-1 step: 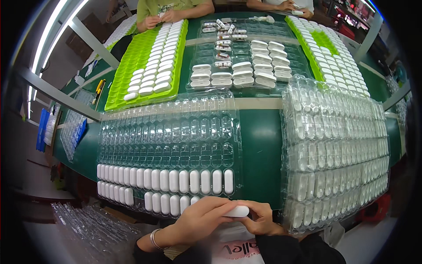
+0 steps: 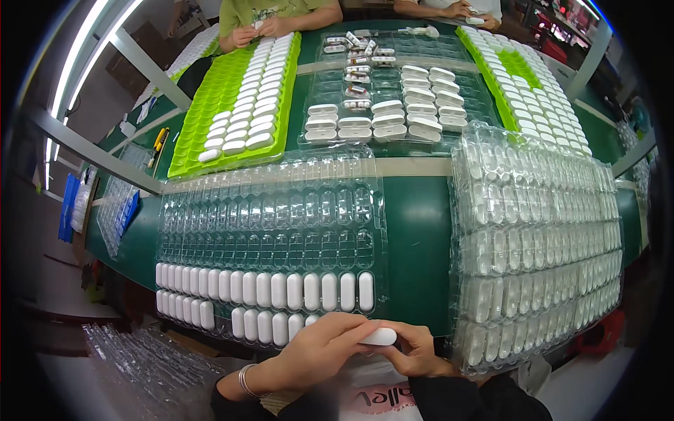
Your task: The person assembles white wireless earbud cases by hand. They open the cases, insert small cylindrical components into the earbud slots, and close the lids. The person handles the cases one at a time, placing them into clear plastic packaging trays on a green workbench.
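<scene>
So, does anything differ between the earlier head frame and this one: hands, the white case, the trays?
Nothing visibly changed. Both hands, left hand and right hand, hold the white oblong plastic case at the near edge of the clear plastic blister tray, as before. The rows of white cases in that tray, the stacked clear trays to the right and the green tray look the same.
</scene>
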Demonstrator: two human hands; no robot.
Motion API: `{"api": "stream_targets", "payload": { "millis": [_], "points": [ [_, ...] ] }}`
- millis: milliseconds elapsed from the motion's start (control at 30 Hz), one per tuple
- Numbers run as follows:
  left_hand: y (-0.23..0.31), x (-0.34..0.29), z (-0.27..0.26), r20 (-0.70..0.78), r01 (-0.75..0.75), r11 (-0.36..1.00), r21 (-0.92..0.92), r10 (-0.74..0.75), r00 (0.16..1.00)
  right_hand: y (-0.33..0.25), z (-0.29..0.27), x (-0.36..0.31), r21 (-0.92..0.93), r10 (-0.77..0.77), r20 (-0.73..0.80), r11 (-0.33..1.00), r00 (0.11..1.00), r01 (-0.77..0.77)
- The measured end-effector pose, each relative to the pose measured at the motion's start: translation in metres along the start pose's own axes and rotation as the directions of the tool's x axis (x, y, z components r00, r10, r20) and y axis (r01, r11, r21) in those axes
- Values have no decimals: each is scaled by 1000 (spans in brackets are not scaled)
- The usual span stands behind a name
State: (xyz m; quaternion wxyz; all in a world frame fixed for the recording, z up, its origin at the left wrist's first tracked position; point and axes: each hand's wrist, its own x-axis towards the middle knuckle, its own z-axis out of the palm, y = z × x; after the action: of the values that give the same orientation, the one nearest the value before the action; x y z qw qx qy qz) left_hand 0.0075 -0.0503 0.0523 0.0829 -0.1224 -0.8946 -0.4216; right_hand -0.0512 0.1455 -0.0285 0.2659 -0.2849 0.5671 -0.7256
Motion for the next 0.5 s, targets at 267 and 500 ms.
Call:
{"api": "stream_targets", "payload": {
  "millis": [267, 500],
  "points": [
    [-33, 31, -44, -236, 224, 973, 63, -203, 950, 8, -14, -21, 276, 193, 225, 928, 955, -252],
    [-103, 57, -85, -439, 301, 949, 95, -231, 868, -18, -28, -17, 221, 164, 477, 928, 863, -298]
  ]
}}
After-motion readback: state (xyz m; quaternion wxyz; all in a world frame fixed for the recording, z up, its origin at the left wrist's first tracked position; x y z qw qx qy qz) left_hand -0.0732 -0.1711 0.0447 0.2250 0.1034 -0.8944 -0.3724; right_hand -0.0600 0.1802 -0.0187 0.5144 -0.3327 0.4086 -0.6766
